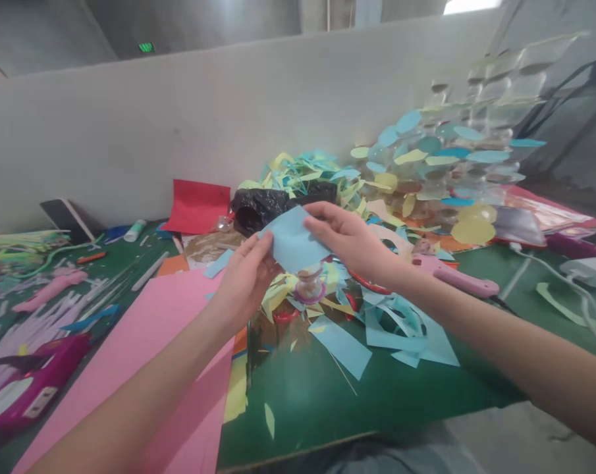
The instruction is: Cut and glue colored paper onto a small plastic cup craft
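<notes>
A light blue piece of paper (298, 245) is held up between my two hands, above the middle of the table. My left hand (248, 280) pinches its left edge between thumb and fingers. At its upper right side, my right hand (340, 234) grips it, with the thumb on the near face. Just below the paper stands a small clear cup-like piece with a pinkish-purple rim (309, 289), partly covered by the paper. Yellow and blue paper scraps lie around it. A blue paper rectangle (344, 345) rests on the table nearer to me.
Pink paper sheets (179, 355) lie at left, beside a magenta device (41, 388). A pink glue gun (458, 275) and cut blue paper (426, 332) are at right. Behind are a black plastic bag (258, 207), a scrap heap (302, 168) and stacked clear cups with paper discs (468, 151).
</notes>
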`<state>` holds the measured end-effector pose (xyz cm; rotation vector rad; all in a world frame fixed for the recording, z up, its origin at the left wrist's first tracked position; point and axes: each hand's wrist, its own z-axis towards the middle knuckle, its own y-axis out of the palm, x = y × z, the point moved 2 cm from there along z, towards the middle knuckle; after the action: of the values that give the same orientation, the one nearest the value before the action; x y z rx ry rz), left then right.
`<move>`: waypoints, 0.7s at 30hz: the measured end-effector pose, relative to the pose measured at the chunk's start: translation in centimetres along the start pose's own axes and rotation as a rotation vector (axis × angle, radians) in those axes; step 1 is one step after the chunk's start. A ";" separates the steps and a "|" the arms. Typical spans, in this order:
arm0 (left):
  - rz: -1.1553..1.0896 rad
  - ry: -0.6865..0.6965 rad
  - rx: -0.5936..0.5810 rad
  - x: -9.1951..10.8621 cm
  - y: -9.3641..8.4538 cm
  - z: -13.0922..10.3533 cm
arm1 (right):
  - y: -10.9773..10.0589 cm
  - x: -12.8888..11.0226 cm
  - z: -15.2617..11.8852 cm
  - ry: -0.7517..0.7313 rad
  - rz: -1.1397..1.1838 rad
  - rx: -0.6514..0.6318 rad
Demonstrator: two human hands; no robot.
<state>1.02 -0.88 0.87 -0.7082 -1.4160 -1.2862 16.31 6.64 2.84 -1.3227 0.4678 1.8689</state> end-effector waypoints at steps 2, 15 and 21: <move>0.060 0.038 0.005 0.7 0.2 0.1 | -0.6 -0.7 0.0 0.036 -0.006 0.042; 0.359 -0.007 0.271 0.0 -2.9 1.5 | -1.5 -1.6 -2.5 0.121 -0.594 0.020; 0.355 -0.103 0.315 0.8 -3.1 1.8 | 0.3 -0.5 -2.1 -0.226 -0.808 0.052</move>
<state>-2.54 -0.10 0.88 -0.7754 -1.4551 -0.7413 17.48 4.89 2.46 -1.0261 -0.1359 1.2813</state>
